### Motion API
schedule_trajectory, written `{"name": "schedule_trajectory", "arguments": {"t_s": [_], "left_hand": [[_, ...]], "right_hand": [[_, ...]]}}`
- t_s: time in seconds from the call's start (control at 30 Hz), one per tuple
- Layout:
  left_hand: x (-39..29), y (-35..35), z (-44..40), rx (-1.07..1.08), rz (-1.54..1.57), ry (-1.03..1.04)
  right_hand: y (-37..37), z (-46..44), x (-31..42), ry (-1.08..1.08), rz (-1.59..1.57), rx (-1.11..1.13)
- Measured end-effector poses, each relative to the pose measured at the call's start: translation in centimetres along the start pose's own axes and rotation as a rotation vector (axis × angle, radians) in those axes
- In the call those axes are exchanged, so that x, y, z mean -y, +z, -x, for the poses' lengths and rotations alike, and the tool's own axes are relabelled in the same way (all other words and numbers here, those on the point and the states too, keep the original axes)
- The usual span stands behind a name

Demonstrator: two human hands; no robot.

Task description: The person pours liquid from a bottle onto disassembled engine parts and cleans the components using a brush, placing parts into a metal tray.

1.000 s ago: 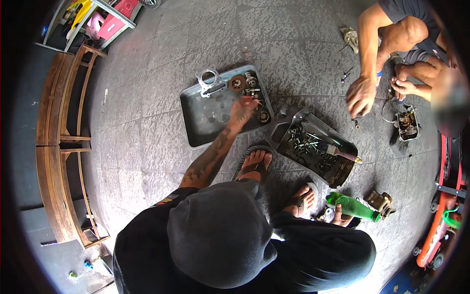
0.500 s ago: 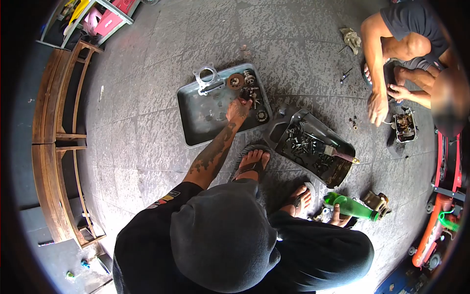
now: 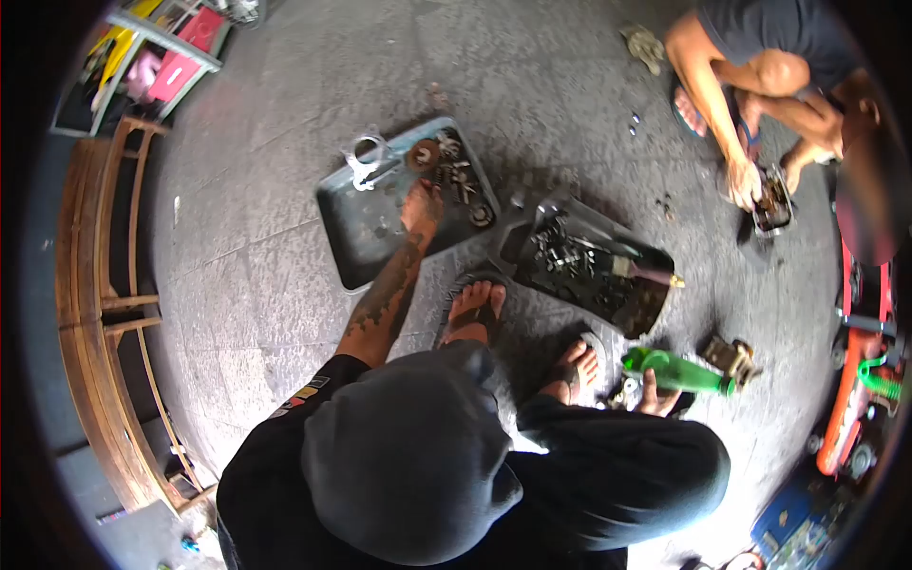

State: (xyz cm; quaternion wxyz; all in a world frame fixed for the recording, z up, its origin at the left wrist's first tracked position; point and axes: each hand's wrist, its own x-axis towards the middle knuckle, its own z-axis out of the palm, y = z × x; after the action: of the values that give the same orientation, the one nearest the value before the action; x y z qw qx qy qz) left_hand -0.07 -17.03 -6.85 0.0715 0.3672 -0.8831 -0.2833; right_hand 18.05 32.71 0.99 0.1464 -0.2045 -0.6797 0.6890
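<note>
My left hand [image 3: 420, 206] is inside a grey metal tray [image 3: 344, 274], fingers closed and pointing at the small metal parts along its far right side. What the fingers hold, if anything, is too blurred to make out. Close by are a dark coil spring [image 3: 444, 177], a brown toothed gear [image 3: 423, 154] and a round bearing-like ring [image 3: 481, 216]. A silvery ring-shaped casting [image 3: 365, 160] rests over the tray's far edge. Low on the right, my right hand [image 3: 655, 395] is wrapped round a green plastic bottle [image 3: 692, 372], which lies nearly level above the floor.
A black pan [image 3: 649, 320] of bolts and a brush [image 3: 646, 273] stands right of the tray. At upper right a squatting person's hand [image 3: 743, 183] is on an engine part [image 3: 774, 211]. A brownish metal part [image 3: 729, 356] lies beyond the bottle. Wooden benches [image 3: 85, 313] line the left.
The view has shifted, moving the tray leftward. My left hand has drawn slightly left from the small parts. The other person's hand has come down onto the engine part. My right hand keeps the bottle.
</note>
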Motion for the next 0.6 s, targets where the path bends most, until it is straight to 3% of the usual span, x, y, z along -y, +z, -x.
{"name": "schedule_trajectory", "arguments": {"t_s": [0.17, 0.23, 0.37, 0.47, 0.5, 0.57, 0.6], "left_hand": [[2.2, 0.8, -2.4, -0.021, 0.031, 0.109], [1.9, 0.0, -2.9, -0.025, 0.003, 0.112], [-2.1, -3.4, 0.1, -0.060, -0.133, 0.109], [-2.8, -3.1, 2.5, -0.060, 0.225, 0.401], [-4.1, -3.0, 4.0, -0.046, 0.229, 0.407], [-9.8, -3.5, 8.8, 0.078, 0.589, 0.828], [-12.0, -4.0, 11.1, 0.226, 0.559, 0.833]], "right_hand": [[2.8, 1.0, 3.4, 0.093, -0.016, -0.089], [2.3, 0.8, 2.2, 0.039, -0.027, -0.084], [2.7, 0.7, 2.0, 0.019, -0.063, -0.118], [3.0, 0.5, 0.7, 0.011, -0.102, -0.221], [2.9, 0.2, 0.6, 0.017, -0.058, -0.202], [2.7, -0.6, -0.7, 0.025, -0.101, -0.237], [3.3, -0.9, -0.4, 0.034, -0.099, -0.287]]}}
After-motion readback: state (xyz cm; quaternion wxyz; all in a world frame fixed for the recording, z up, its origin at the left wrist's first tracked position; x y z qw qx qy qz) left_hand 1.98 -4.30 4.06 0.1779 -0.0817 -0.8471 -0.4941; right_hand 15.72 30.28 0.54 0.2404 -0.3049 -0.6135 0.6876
